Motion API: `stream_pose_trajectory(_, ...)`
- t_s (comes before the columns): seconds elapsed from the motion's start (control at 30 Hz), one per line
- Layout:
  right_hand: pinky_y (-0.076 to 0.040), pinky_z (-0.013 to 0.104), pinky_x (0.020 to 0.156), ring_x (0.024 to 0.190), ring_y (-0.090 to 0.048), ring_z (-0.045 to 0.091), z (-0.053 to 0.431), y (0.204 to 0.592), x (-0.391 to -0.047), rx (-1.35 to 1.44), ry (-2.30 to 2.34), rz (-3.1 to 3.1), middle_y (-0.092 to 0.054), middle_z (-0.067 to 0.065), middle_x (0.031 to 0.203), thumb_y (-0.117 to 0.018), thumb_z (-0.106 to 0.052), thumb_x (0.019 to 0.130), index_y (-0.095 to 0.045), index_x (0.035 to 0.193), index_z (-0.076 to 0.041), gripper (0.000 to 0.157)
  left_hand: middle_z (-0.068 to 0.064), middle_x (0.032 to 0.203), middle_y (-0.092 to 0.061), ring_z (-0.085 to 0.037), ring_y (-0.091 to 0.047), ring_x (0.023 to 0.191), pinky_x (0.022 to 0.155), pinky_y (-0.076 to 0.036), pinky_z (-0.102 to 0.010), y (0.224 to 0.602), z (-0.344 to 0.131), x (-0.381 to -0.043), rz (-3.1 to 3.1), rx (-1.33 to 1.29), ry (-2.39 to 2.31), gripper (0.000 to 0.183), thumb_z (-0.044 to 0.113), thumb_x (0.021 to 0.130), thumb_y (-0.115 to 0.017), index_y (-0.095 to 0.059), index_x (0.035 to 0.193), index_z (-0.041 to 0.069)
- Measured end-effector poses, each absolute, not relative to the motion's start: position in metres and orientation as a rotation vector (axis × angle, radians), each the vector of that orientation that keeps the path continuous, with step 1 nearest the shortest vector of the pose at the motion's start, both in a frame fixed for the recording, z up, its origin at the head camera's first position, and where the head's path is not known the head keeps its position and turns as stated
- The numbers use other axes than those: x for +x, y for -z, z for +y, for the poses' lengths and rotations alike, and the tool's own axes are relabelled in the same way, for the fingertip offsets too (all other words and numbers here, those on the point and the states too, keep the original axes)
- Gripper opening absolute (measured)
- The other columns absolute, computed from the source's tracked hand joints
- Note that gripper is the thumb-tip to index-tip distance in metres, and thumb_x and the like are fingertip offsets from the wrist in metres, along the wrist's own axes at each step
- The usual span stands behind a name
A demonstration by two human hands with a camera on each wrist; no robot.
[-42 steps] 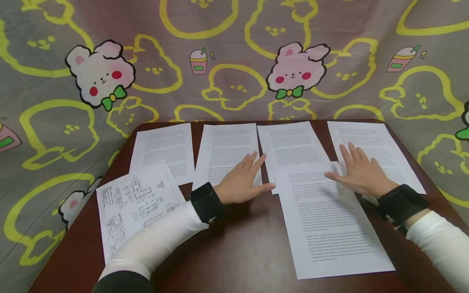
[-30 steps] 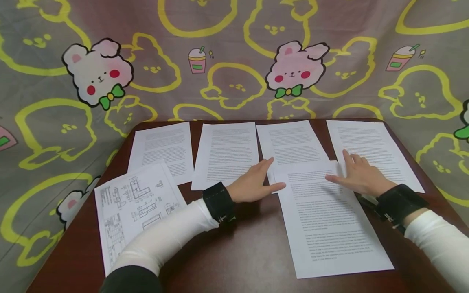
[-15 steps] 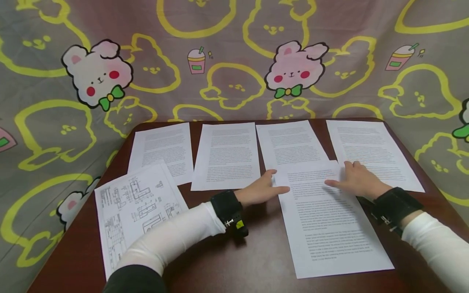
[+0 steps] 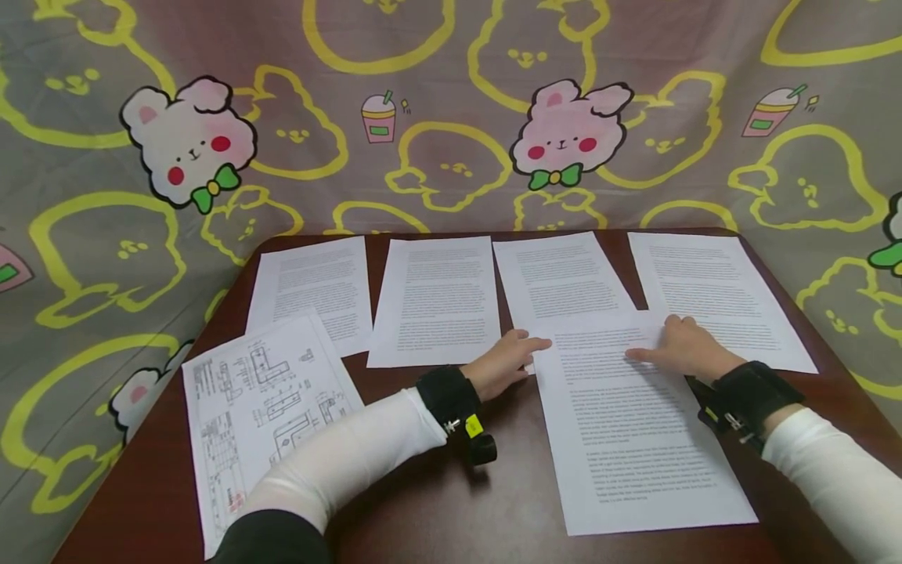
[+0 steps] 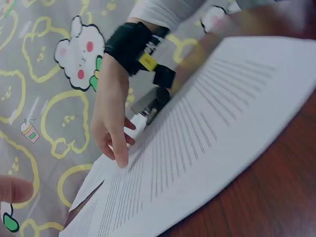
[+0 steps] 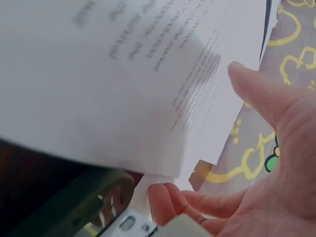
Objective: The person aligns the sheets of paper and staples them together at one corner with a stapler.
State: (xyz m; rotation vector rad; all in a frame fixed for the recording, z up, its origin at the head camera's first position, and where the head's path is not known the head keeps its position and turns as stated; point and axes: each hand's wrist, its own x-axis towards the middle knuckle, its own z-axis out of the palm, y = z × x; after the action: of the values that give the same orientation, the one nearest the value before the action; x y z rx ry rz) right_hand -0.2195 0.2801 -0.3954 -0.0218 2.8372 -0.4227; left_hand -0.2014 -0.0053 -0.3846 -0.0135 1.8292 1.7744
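A printed sheet of paper (image 4: 648, 427) lies nearest the person, overlapping two sheets behind it. At its upper left edge is my left hand (image 4: 502, 365), thumb and index finger reaching over the margin, other fingers bent beside the edge. My right hand (image 4: 694, 349) is at the upper right edge, thumb extended over the text and fingers bent down along the side. In the right wrist view the thumb (image 6: 247, 81) stands well apart from the fingers (image 6: 170, 200), whose tips meet the paper's edge. The left wrist view shows the right hand (image 5: 111, 126) across the sheet.
Several more text sheets line the back of the dark wooden table (image 4: 451, 501): far left (image 4: 317, 274), left middle (image 4: 444, 290), right middle (image 4: 557, 274) and far right (image 4: 712, 274). A technical drawing (image 4: 232, 423) lies front left, partly under the left sleeve. A cartoon-patterned cloth (image 4: 437, 70) hangs behind.
My left hand has moved right to the near sheet's edge, its fingers bending. My right hand has drawn back toward the near sheet, fingers folding down. That sheet has barely shifted.
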Motion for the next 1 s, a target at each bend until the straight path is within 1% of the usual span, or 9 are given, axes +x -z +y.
stream_pose_trajectory(0.13,-0.044,0.042,0.065,0.08,-0.048,0.037,0.279,0.393,-0.219,0.002,0.467,2.829,-0.047,0.032,0.094,-0.076,-0.051,0.078,-0.037,0.117,0.026,0.095,-0.019,0.144,-0.031,-0.036,-0.033,0.132,0.108,-0.03,-0.049,0.385,-0.001,-0.204,1.688,-0.082,-1.896,0.054,0.019,0.098,-0.053,-0.032,0.14,-0.007)
stream_pose_trajectory(0.3,-0.046,0.044,0.067,0.081,-0.049,0.038,0.278,0.392,-0.218,0.039,0.499,2.817,-0.046,0.034,0.096,-0.077,-0.045,0.079,-0.035,0.118,0.027,0.092,-0.02,0.128,-0.046,-0.03,-0.046,0.116,0.101,-0.039,-0.045,0.389,0.004,-0.205,1.652,-0.193,-1.936,0.043,0.013,0.096,-0.055,-0.044,0.132,-0.008)
stream_pose_trajectory(0.4,-0.046,0.044,0.067,0.081,-0.05,0.038,0.278,0.392,-0.218,0.049,0.512,2.806,-0.047,0.035,0.099,-0.078,-0.043,0.08,-0.035,0.119,0.027,0.091,-0.019,0.12,-0.054,-0.025,-0.052,0.104,0.096,-0.044,-0.041,0.394,0.007,-0.206,1.684,-0.161,-1.883,0.038,0.008,0.097,-0.053,-0.047,0.129,-0.01)
stream_pose_trajectory(0.5,-0.046,0.043,0.067,0.081,-0.05,0.037,0.278,0.394,-0.219,0.055,0.522,2.793,-0.048,0.036,0.101,-0.078,-0.042,0.08,-0.034,0.121,0.026,0.09,-0.02,0.118,-0.06,-0.021,-0.055,0.096,0.092,-0.047,-0.039,0.4,0.008,-0.206,1.727,-0.051,-1.809,0.033,0.001,0.097,-0.05,-0.05,0.128,-0.011)
stream_pose_trajectory(0.67,-0.047,0.043,0.066,0.08,-0.052,0.036,0.276,0.394,-0.222,0.074,0.516,2.785,-0.05,0.036,0.102,-0.078,-0.041,0.081,-0.032,0.123,0.026,0.091,-0.02,0.113,-0.063,-0.019,-0.059,0.09,0.085,-0.052,-0.036,0.407,0.009,-0.208,1.9,0.142,-1.684,0.034,-0.008,0.094,-0.051,-0.053,0.128,-0.01)
stream_pose_trajectory(0.77,-0.048,0.044,0.068,0.081,-0.052,0.037,0.276,0.393,-0.222,0.077,0.513,2.789,-0.049,0.039,0.104,-0.078,-0.04,0.081,-0.03,0.123,0.027,0.093,-0.016,0.098,-0.064,-0.018,-0.061,0.082,0.077,-0.055,-0.034,0.409,0.01,-0.209,2.028,0.197,-1.595,0.031,-0.009,0.091,-0.054,-0.056,0.122,-0.01)
stream_pose_trajectory(0.87,-0.048,0.045,0.068,0.082,-0.052,0.037,0.275,0.392,-0.222,0.08,0.512,2.787,-0.048,0.039,0.105,-0.079,-0.04,0.08,-0.029,0.124,0.027,0.094,-0.01,0.084,-0.059,-0.016,-0.061,0.071,0.069,-0.056,-0.03,0.41,0.011,-0.209,2.103,0.204,-1.545,0.024,-0.009,0.09,-0.057,-0.06,0.113,-0.011)
stream_pose_trajectory(0.93,-0.048,0.044,0.067,0.08,-0.052,0.036,0.275,0.392,-0.221,0.069,0.502,2.788,-0.05,0.037,0.103,-0.078,-0.04,0.081,-0.032,0.123,0.026,0.091,-0.008,0.079,-0.057,-0.014,-0.059,0.065,0.064,-0.055,-0.027,0.411,0.011,-0.209,2.133,0.195,-1.536,0.021,-0.008,0.09,-0.058,-0.061,0.11,-0.012)
stream_pose_trajectory(1.0,-0.047,0.042,0.065,0.078,-0.052,0.035,0.276,0.392,-0.221,0.055,0.49,2.788,-0.053,0.033,0.098,-0.077,-0.038,0.082,-0.037,0.12,0.024,0.083,-0.008,0.079,-0.059,-0.013,-0.059,0.062,0.061,-0.055,-0.025,0.412,0.012,-0.209,2.136,0.166,-1.561,0.022,-0.009,0.09,-0.058,-0.062,0.111,-0.013)
